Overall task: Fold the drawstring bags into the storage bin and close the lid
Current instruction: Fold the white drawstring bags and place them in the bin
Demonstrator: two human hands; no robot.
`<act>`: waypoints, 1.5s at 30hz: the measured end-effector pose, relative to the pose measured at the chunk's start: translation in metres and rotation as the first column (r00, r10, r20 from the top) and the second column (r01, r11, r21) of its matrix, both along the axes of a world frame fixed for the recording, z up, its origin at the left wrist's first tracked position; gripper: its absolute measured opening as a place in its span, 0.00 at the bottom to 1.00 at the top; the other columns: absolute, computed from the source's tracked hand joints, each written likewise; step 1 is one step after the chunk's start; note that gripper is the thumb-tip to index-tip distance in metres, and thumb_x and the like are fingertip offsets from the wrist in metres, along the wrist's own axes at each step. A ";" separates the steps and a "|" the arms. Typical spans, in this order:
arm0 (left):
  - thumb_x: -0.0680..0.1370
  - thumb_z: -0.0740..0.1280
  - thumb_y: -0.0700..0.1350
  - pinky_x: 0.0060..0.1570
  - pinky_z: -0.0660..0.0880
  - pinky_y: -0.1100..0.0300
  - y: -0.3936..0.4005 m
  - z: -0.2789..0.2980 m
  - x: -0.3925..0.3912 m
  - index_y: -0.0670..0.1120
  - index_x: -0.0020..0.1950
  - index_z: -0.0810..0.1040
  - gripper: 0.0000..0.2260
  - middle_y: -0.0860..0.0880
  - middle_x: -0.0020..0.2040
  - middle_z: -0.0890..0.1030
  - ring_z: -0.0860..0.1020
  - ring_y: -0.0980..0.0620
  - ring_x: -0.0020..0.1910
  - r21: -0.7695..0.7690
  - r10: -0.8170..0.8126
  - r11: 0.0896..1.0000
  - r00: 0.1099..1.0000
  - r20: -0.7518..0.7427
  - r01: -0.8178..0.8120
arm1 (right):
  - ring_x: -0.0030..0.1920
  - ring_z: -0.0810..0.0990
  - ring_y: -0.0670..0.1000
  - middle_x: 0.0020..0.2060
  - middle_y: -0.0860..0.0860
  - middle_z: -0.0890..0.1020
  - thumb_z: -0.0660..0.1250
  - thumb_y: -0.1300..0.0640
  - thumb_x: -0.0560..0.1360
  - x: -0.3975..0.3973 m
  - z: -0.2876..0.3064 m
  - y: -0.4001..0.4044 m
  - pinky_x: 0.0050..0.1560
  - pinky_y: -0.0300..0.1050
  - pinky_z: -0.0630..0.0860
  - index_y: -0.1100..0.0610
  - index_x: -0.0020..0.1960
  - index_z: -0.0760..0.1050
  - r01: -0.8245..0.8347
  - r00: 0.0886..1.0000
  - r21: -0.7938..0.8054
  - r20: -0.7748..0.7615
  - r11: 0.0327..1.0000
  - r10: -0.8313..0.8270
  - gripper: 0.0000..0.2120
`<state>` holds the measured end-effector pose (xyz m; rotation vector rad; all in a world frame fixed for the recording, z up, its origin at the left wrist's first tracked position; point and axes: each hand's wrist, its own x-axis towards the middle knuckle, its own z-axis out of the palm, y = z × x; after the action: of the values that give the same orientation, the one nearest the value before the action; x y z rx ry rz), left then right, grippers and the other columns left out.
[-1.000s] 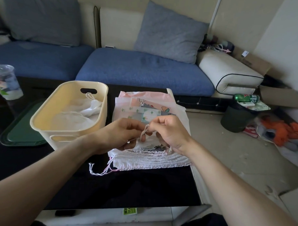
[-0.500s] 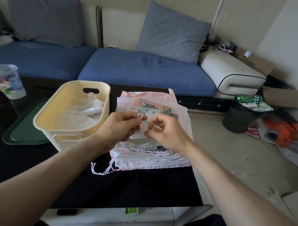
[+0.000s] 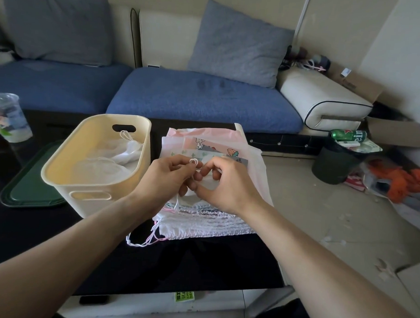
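Note:
A stack of white and pink drawstring bags (image 3: pixel 202 220) lies on the black table, right of the cream storage bin (image 3: pixel 68 168). The bin is uncovered and holds white folded bags (image 3: pixel 123 155). Above the stack, my left hand (image 3: pixel 165 178) pinches a white drawstring loop (image 3: pixel 193 161) of a small folded bag. My right hand (image 3: pixel 227 183) holds the same folded bag (image 3: pixel 209 183) from the right, fingers curled on it. The green lid (image 3: pixel 24 188) lies flat on the table left of the bin.
A plastic cup (image 3: pixel 9 118) stands at the table's far left. A blue sofa with grey cushions (image 3: pixel 201 96) runs behind the table. On the floor to the right are a dark waste bin (image 3: pixel 335 163) with a green can, cardboard and orange cloth.
Both hands rose slightly and closed together over the stack. The drawstring, hanging between the hands before, is now gathered into a small loop at my left fingertips.

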<state>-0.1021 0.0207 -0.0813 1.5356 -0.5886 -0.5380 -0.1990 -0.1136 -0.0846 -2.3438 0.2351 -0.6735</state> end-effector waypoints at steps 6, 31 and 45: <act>0.80 0.67 0.42 0.32 0.74 0.61 0.002 0.002 0.004 0.40 0.49 0.84 0.07 0.40 0.45 0.85 0.80 0.49 0.36 -0.022 0.006 1.000 0.996 -0.087 -0.008 | 0.36 0.70 0.44 0.34 0.41 0.69 0.82 0.47 0.65 0.003 -0.002 -0.001 0.35 0.41 0.65 0.55 0.41 0.77 0.066 0.994 -0.035 0.093 0.997 -0.062 0.17; 0.79 0.70 0.46 0.31 0.69 0.68 0.009 0.011 0.003 0.47 0.48 0.86 0.06 0.54 0.31 0.81 0.70 0.61 0.27 0.123 0.008 0.992 0.977 0.213 -0.035 | 0.27 0.72 0.40 0.22 0.38 0.73 0.76 0.53 0.68 0.010 -0.002 0.008 0.28 0.32 0.64 0.51 0.31 0.74 0.078 0.995 0.126 0.045 0.989 -0.084 0.13; 0.78 0.71 0.41 0.30 0.71 0.69 0.013 0.016 0.001 0.47 0.51 0.84 0.04 0.55 0.30 0.80 0.74 0.61 0.29 0.195 -0.139 0.977 0.959 0.249 0.091 | 0.25 0.70 0.40 0.23 0.36 0.74 0.75 0.54 0.70 0.005 -0.003 -0.005 0.27 0.33 0.65 0.50 0.34 0.74 -0.057 0.997 0.187 -0.046 0.981 0.066 0.11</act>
<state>-0.1014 0.0336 -0.0650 1.7685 -0.8555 -0.4912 -0.1942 -0.1188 -0.0874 -2.1826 0.2371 -0.5373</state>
